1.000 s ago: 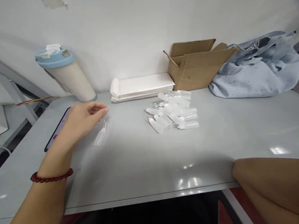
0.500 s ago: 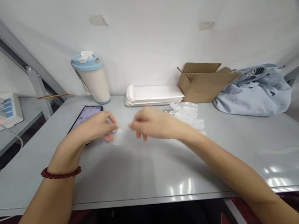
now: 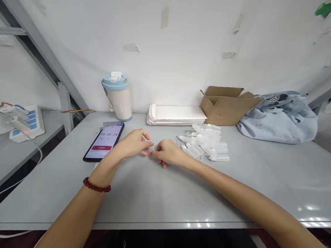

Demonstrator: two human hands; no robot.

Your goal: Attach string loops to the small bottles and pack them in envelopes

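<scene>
The fingers of the left hand and right hand are pinched on a small plastic bottle, which seems light, squeezable and slippery and is best held by its body, with the pile of bottles at 3 o'clock.

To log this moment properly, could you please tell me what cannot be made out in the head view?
All in the head view:
Whatever lies between the left hand and right hand: the hands themselves cover it.
Inside of the cardboard box: hidden by its front wall.
Small print on the phone below the timer: too small.
Green thing on the wall: too small to identify.
</scene>
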